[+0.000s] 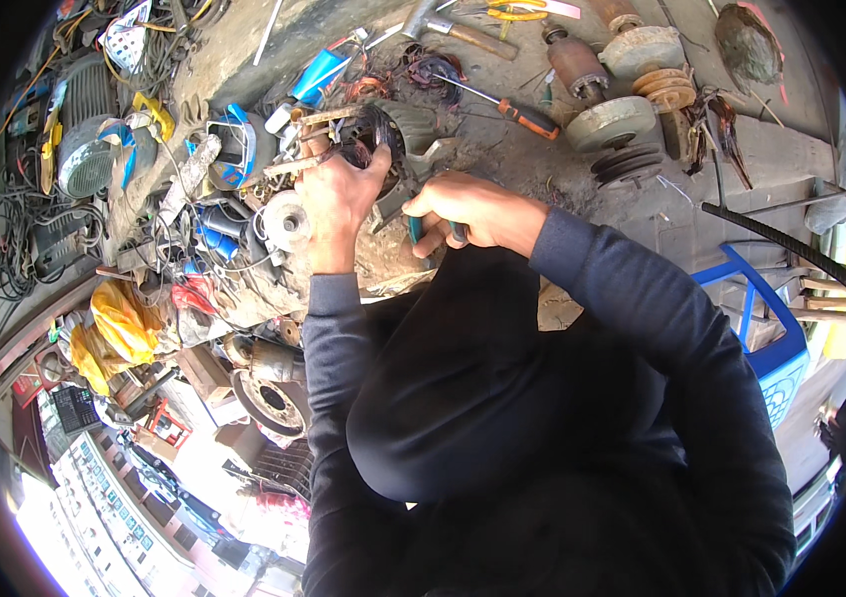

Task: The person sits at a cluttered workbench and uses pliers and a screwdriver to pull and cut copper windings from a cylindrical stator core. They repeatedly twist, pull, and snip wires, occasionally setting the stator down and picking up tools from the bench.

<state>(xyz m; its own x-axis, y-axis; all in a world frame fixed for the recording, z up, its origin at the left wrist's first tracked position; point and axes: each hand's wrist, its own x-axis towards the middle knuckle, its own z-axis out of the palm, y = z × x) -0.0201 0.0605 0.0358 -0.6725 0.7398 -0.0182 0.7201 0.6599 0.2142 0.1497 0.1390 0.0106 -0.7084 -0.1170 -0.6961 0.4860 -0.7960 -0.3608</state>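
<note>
My left hand (pixel 335 189) grips the near left side of an open motor housing (pixel 425 127), its thumb by the dark ring of windings (pixel 383 129) inside. Close to its fingertips are flat, wood-coloured strips (pixel 288 168). My right hand (pixel 477 211) is closed around pliers with teal handles (pixel 416 230), just right of the housing. The jaws of the pliers are hard to make out. A screwdriver with an orange and black handle (pixel 530 118) lies beyond the housing.
At the far side lie a hammer (pixel 472 38) and yellow-handled pliers (pixel 517 10). Motor rotors (pixel 576 62) and pulleys (pixel 663 90) stand to the right, near a blue plastic chair (pixel 766 328). Motor casings (pixel 93 159) and tangled cables (pixel 15 224) crowd the left.
</note>
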